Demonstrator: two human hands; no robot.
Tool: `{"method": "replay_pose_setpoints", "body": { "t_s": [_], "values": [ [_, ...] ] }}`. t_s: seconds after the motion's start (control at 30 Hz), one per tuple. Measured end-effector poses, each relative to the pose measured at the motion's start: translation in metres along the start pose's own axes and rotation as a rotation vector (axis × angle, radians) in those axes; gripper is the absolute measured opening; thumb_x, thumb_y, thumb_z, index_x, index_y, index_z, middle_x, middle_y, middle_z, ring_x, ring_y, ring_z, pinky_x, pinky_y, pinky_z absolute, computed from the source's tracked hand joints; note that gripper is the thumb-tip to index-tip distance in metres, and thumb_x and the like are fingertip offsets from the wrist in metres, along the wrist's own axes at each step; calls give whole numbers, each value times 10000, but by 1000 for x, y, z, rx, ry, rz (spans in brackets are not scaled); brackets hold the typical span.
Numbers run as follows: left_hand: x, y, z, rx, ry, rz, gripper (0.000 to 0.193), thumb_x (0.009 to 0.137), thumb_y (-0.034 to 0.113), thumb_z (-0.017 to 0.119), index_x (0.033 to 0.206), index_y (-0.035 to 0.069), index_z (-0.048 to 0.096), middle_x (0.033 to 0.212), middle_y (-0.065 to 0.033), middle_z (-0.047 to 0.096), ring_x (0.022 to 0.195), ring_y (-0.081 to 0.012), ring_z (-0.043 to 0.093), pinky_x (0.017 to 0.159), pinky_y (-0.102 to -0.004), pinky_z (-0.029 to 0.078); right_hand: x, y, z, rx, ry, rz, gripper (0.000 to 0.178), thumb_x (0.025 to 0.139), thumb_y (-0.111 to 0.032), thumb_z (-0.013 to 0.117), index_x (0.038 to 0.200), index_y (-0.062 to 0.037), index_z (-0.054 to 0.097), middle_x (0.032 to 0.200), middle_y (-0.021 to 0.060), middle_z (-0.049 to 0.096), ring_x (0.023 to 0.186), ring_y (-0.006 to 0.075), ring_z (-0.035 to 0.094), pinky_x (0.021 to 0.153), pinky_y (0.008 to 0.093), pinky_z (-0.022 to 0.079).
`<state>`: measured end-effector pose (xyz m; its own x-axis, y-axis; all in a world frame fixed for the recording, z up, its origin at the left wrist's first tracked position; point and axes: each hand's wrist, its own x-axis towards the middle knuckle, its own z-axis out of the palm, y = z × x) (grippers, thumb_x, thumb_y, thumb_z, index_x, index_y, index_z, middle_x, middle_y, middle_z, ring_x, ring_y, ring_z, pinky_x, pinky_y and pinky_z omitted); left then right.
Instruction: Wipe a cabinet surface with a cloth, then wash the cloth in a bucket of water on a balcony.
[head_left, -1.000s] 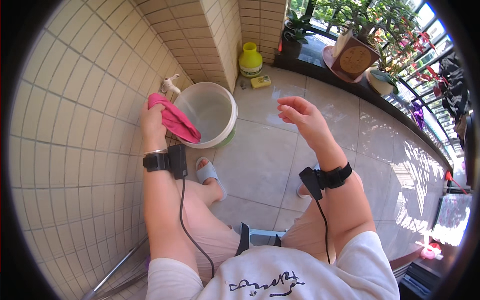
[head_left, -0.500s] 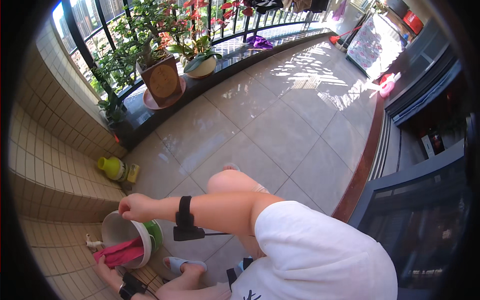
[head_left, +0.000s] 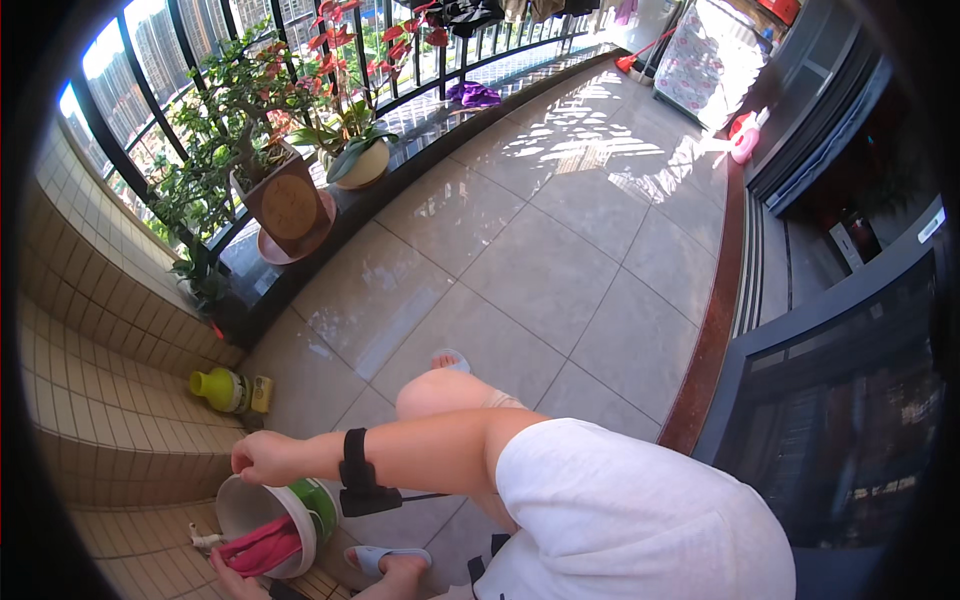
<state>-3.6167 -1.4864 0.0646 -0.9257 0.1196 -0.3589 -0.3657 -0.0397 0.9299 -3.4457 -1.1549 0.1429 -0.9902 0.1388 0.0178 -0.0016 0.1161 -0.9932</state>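
A white basin (head_left: pixel 232 500) with a green outside stands tilted on the floor by the tiled wall, lower left. My right hand (head_left: pixel 262 460), with a black band at the wrist, reaches across my knee and closes on the basin's upper rim. A pink cloth (head_left: pixel 262 548) lies in the basin. My left hand (head_left: pixel 232 580) shows only partly at the bottom edge, holding that cloth against the basin's lower side.
A yellow-green bottle (head_left: pixel 218 388) and a small yellow block (head_left: pixel 262 393) sit by the tiled wall (head_left: pixel 90 400). Potted plants (head_left: pixel 290 205) line the railing ledge. A white tap (head_left: pixel 205 540) juts out near the basin. A pink bottle (head_left: pixel 745 140) stands by the sliding door (head_left: pixel 850 330).
My head has turned toward the open balcony floor. My right hand, open in the air a second ago, has come down onto the basin's rim. The left hand still holds the pink cloth.
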Motion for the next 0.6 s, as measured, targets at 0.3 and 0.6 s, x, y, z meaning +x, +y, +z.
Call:
{"method": "replay_pose_setpoints", "body": {
  "t_s": [0.3, 0.6],
  "values": [
    [23, -3, -12, -137, -11, -25, 296, 867, 309, 503, 984, 39, 537, 923, -82, 557, 865, -204, 561, 779, -347, 477, -1, -4, -1, -9, 11, -3, 187, 759, -140, 563, 907, -32, 601, 867, 114, 627, 836, 254, 593, 731, 346, 464],
    [40, -15, -25, -182, -43, -82, 225, 818, 219, 519, 953, 41, 551, 929, -75, 564, 867, -181, 555, 770, -319, 476, 1, 5, 2, 5, 110, -61, 145, 684, -98, 558, 795, -48, 636, 777, 123, 632, 748, 256, 610, 656, 344, 479]
  ]
}}
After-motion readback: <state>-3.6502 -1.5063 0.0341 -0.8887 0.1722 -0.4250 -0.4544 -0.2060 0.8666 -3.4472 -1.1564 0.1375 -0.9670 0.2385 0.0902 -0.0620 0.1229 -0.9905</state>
